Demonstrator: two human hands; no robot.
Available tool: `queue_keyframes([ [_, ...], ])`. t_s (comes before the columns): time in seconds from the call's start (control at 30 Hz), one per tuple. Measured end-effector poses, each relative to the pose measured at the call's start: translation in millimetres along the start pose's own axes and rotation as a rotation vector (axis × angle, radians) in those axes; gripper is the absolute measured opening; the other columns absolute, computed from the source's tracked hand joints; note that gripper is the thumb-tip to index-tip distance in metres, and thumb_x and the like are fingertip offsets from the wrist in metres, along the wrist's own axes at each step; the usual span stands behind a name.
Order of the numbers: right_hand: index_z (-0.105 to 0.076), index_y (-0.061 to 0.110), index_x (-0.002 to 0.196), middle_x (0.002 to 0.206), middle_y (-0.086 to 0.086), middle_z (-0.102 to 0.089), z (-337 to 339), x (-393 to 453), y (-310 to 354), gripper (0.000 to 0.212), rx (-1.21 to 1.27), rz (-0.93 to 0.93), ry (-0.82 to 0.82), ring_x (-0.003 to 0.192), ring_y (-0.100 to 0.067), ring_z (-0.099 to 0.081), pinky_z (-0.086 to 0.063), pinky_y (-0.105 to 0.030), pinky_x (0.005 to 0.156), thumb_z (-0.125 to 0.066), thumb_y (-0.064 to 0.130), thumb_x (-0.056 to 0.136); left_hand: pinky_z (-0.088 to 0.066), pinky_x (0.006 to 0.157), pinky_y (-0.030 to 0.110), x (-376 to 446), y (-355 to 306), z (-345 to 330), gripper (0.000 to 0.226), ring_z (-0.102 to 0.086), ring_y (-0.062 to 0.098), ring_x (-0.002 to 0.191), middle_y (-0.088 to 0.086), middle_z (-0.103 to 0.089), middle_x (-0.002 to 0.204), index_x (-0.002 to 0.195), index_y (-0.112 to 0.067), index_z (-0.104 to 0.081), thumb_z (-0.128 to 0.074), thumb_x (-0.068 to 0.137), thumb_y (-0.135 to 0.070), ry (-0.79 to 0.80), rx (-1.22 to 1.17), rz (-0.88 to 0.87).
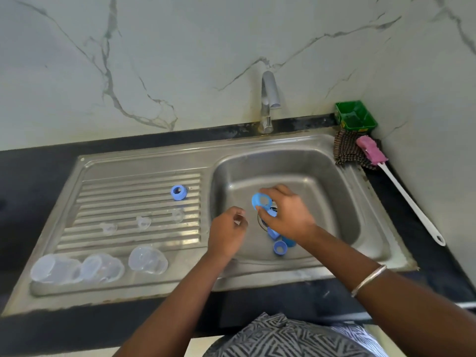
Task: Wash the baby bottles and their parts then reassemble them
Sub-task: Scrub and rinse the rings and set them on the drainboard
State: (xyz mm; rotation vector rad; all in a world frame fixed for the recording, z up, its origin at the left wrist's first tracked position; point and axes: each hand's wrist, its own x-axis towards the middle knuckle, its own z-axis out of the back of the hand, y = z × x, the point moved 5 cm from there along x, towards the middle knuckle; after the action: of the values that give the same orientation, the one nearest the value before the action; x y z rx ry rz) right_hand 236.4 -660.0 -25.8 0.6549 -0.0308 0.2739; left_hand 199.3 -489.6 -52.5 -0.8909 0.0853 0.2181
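Observation:
My right hand (286,215) holds a blue bottle ring (260,201) over the sink basin (322,191), near the drain. My left hand (226,231) hovers at the basin's left edge with fingers curled and nothing in it. More blue rings (280,247) lie on the basin floor under my right hand. One blue ring (178,192) stands on the ribbed drainboard (116,191). Three clear teats (143,222) lie in a row on the ribs. Three clear bottles (147,259) lie on their sides along the drainboard's front edge.
The tap (269,99) stands behind the basin, with no water running. A pink bottle brush with a white handle (401,186) lies on the counter to the right, beside a checked cloth (346,150) and a green tub (355,115).

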Motion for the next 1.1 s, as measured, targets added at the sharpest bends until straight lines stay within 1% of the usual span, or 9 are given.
queue_keyframes([
  [0.1,-0.066,0.021,0.125,0.115,-0.007,-0.061,-15.7,-1.7,-1.5,0.04,-0.141,-0.174,0.21,0.105,-0.027,-0.062,-0.049,-0.03,0.085,-0.068,0.031,0.086,-0.049,0.079,0.022,-2.9,4.1,11.8,0.015,-0.063,0.007,0.08,-0.009,-0.069,0.092,0.102,-0.023,-0.07,-0.062,0.091,-0.018,-0.033,-0.009,-0.028],
  [0.2,-0.068,0.021,0.121,0.112,-0.003,-0.063,-13.2,-0.5,10.8,0.038,-0.028,-0.162,0.018,0.096,-0.024,-0.066,-0.054,-0.034,0.082,-0.07,0.033,0.085,-0.051,0.082,0.025,-3.6,12.4,19.1,0.017,-0.065,0.008,0.087,-0.009,-0.07,0.096,0.103,-0.024,-0.069,-0.061,0.09,-0.017,-0.043,-0.017,-0.047],
  [0.37,-0.064,0.03,0.121,0.119,0.002,-0.065,-22.5,4.8,8.6,0.04,-0.047,-0.408,0.141,0.096,-0.021,-0.066,-0.056,-0.034,0.081,-0.067,0.034,0.081,-0.045,0.088,0.024,1.0,30.5,28.4,0.023,-0.061,0.018,0.102,-0.001,-0.065,0.11,0.109,-0.02,-0.071,-0.063,0.087,-0.017,-0.109,0.034,-0.037],
  [0.5,-0.059,0.031,0.132,0.122,0.004,-0.064,-31.1,25.9,38.7,0.051,-0.02,-0.286,0.135,0.112,-0.018,-0.062,-0.053,-0.037,0.093,-0.069,0.04,0.082,-0.041,0.086,0.024,3.4,46.8,33.5,0.023,-0.059,0.02,0.103,0.002,-0.063,0.108,0.111,-0.021,-0.069,-0.061,0.089,-0.018,-0.143,0.042,0.013],
  [0.67,-0.067,0.021,0.119,0.109,0.002,-0.07,-47.4,72.3,83.6,0.044,0.022,-0.164,0.146,0.1,-0.018,-0.065,-0.049,-0.027,0.087,-0.076,0.039,0.08,-0.045,0.091,0.028,7.0,64.9,33.1,0.024,-0.06,0.018,0.101,0.002,-0.066,0.102,0.11,-0.019,-0.069,-0.063,0.087,-0.015,-0.135,0.005,0.014],
  [0.8,-0.068,0.014,0.118,0.111,-0.004,-0.071,-77.2,107.7,141.1,0.04,-0.072,0.146,0.288,0.101,-0.022,-0.065,-0.043,-0.025,0.084,-0.076,0.032,0.083,-0.046,0.086,0.024,11.5,80.8,40.9,0.022,-0.061,0.014,0.09,0.0,-0.068,0.098,0.105,-0.014,-0.071,-0.065,0.085,-0.01,-0.173,-0.145,0.118],
  [0.9,-0.067,0.011,0.12,0.115,-0.008,-0.069,-111.5,128.0,179.0,0.041,-0.133,0.319,0.416,0.106,-0.026,-0.063,-0.044,-0.03,0.091,-0.076,0.028,0.084,-0.041,0.077,0.013,14.5,88.1,44.6,0.02,-0.063,0.01,0.086,0.0,-0.071,0.099,0.102,-0.012,-0.073,-0.065,0.084,-0.006,-0.191,-0.233,0.17],
  [1.0,-0.064,0.012,0.126,0.121,-0.007,-0.066,-143.4,143.1,204.9,0.041,-0.196,0.41,0.497,0.112,-0.023,-0.06,-0.038,-0.025,0.091,-0.071,0.025,0.088,-0.037,0.071,0.0,14.4,91.8,42.6,0.019,-0.062,0.006,0.086,-0.001,-0.071,0.101,0.1,-0.014,-0.072,-0.065,0.084,-0.007,-0.177,-0.287,0.209],
  [1.1,-0.062,0.014,0.129,0.127,-0.006,-0.064,-169.7,153.9,216.8,0.04,-0.24,0.437,0.535,0.118,-0.023,-0.057,-0.04,-0.027,0.097,-0.067,0.021,0.09,-0.042,0.077,0.011,15.0,90.3,40.6,0.019,-0.063,0.009,0.09,-0.001,-0.07,0.102,0.102,-0.015,-0.071,-0.066,0.084,-0.011,-0.139,-0.277,0.19],
])
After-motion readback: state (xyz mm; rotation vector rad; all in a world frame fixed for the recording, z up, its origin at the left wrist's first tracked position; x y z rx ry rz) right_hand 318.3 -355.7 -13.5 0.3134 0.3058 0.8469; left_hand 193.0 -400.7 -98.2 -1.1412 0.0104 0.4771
